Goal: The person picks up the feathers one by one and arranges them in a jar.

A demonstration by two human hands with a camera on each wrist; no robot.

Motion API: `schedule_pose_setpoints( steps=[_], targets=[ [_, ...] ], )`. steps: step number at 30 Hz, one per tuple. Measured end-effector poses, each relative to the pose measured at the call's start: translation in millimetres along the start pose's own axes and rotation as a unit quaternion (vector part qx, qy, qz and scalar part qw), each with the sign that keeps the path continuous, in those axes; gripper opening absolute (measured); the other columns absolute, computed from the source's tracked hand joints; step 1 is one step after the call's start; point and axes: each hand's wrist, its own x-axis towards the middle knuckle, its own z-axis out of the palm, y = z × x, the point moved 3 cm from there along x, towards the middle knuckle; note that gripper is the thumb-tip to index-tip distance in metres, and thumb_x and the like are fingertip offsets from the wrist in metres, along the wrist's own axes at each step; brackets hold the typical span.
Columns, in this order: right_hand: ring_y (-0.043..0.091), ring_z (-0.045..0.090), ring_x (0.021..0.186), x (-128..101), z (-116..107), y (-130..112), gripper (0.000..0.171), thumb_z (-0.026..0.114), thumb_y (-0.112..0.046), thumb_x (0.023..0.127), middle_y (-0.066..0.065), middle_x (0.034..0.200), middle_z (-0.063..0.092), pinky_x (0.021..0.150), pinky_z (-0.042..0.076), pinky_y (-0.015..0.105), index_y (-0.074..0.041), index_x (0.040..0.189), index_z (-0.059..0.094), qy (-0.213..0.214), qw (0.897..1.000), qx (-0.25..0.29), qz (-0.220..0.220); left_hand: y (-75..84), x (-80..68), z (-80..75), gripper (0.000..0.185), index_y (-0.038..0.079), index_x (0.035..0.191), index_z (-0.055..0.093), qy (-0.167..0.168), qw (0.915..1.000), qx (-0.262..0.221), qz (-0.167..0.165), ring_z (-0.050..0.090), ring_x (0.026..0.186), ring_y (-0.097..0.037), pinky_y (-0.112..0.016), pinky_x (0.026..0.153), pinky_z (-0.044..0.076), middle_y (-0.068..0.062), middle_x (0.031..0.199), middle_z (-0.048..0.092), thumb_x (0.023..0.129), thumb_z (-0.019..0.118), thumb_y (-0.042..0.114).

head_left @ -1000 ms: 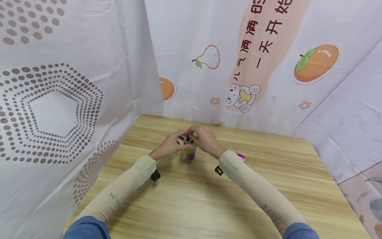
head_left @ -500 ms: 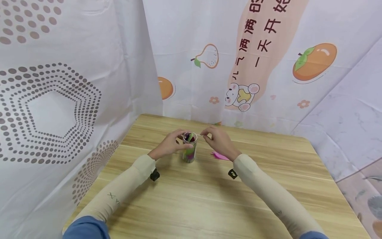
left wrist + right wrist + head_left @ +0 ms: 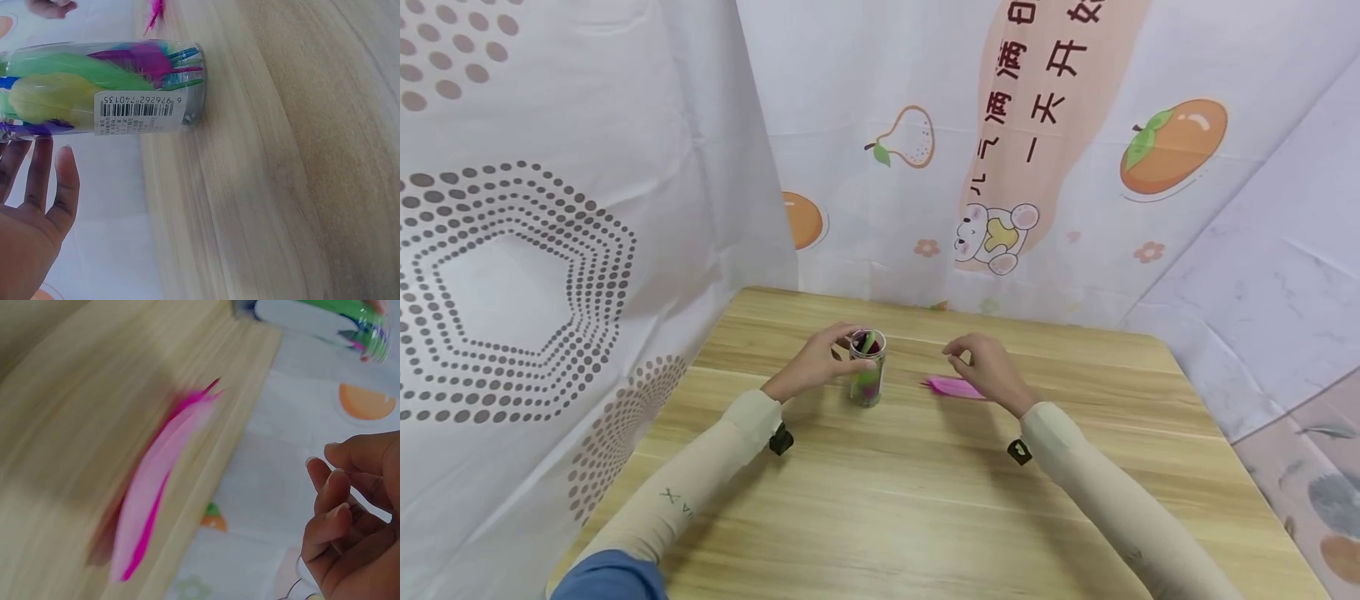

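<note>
A clear plastic jar (image 3: 867,385) of coloured feathers stands upright on the table, its mouth uncovered. My left hand (image 3: 811,364) holds it near the rim, thumb in front and fingers behind. In the left wrist view, green, yellow, purple and magenta feathers (image 3: 59,97) show through the wall, beside a white barcode label (image 3: 139,112). To the jar's right lie pink feathers (image 3: 953,387), overlapping each other. Over them hovers my right hand (image 3: 991,369), fingers loosely bent; the right wrist view shows nothing between thumb (image 3: 365,453) and fingertips.
The wooden table (image 3: 865,500) runs back to a white printed curtain (image 3: 850,75), with another curtain (image 3: 512,275) along the left side. Dark wrist devices (image 3: 781,439) hang under both cuffs. A small dark object (image 3: 837,354) lies just behind the left hand.
My right hand has drawn back from the jar's mouth to the right, above the pink feathers. A thin pale strand at its fingertips half a second ago is no longer visible. The left hand stays at the jar.
</note>
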Motion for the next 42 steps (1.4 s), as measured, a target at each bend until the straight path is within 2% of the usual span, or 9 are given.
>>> schedule_pose_setpoints(
  steps=[6, 13, 18, 23, 32, 42],
  targets=[
    [0.011, 0.053, 0.06, -14, -2, 20, 0.013, 0.07, -0.007, 0.097, 0.009, 0.102, 0.073, 0.06, 0.048, 0.032, -0.003, 0.108, 0.077, -0.011, 1.0, -0.009, 0.027, 0.0, -1.1, -0.2, 0.064, 0.034, 0.142, 0.059, 0.001, 0.9999, -0.001, -0.01, 0.056, 0.113, -0.021, -0.041, 0.082, 0.055, 0.01, 0.13, 0.059, 0.086, 0.08, 0.055],
    [0.014, 0.056, 0.066, -28, -4, 46, 0.017, 0.071, -0.008, 0.096, 0.009, 0.1, 0.074, 0.065, 0.05, 0.036, -0.002, 0.11, 0.076, -0.023, 0.999, -0.025, 0.041, 1.6, -1.2, -1.1, 0.064, 0.035, 0.142, 0.058, 0.001, 1.0, 0.003, -0.006, 0.056, 0.112, -0.02, -0.042, 0.085, 0.053, 0.01, 0.129, 0.059, 0.085, 0.08, 0.056],
    [0.025, 0.066, 0.083, -39, -4, 62, 0.016, 0.073, -0.004, 0.092, 0.009, 0.098, 0.075, 0.073, 0.053, 0.045, -0.001, 0.107, 0.077, -0.021, 0.998, -0.039, 0.038, 2.7, -1.5, -1.4, 0.064, 0.034, 0.142, 0.058, 0.001, 1.0, 0.003, -0.008, 0.057, 0.111, -0.02, -0.042, 0.086, 0.053, 0.01, 0.129, 0.06, 0.085, 0.081, 0.055],
    [0.032, 0.068, 0.096, -48, -2, 73, 0.012, 0.075, -0.003, 0.09, 0.01, 0.098, 0.075, 0.082, 0.053, 0.052, -0.001, 0.102, 0.078, -0.019, 0.998, -0.042, 0.041, 2.4, -1.7, -1.2, 0.064, 0.035, 0.141, 0.058, 0.0, 0.9999, 0.005, -0.013, 0.057, 0.111, -0.02, -0.042, 0.085, 0.053, 0.011, 0.129, 0.06, 0.085, 0.08, 0.056],
    [0.036, 0.069, 0.097, -57, 0, 88, 0.015, 0.079, -0.007, 0.089, 0.014, 0.099, 0.074, 0.089, 0.053, 0.056, 0.0, 0.102, 0.077, -0.014, 0.997, -0.042, 0.057, 2.7, -1.6, -1.3, 0.065, 0.035, 0.142, 0.058, 0.001, 0.9999, 0.005, -0.011, 0.056, 0.112, -0.02, -0.042, 0.085, 0.052, 0.01, 0.129, 0.06, 0.084, 0.08, 0.057],
    [0.029, 0.069, 0.088, -54, 9, 93, 0.018, 0.08, -0.008, 0.089, 0.009, 0.092, 0.074, 0.085, 0.055, 0.05, 0.002, 0.104, 0.076, -0.053, 0.995, -0.025, 0.082, 1.6, -1.9, -0.6, 0.066, 0.036, 0.143, 0.057, -0.002, 1.0, -0.001, -0.009, 0.056, 0.112, -0.02, -0.042, 0.083, 0.053, 0.01, 0.129, 0.059, 0.085, 0.079, 0.058]
  ],
)
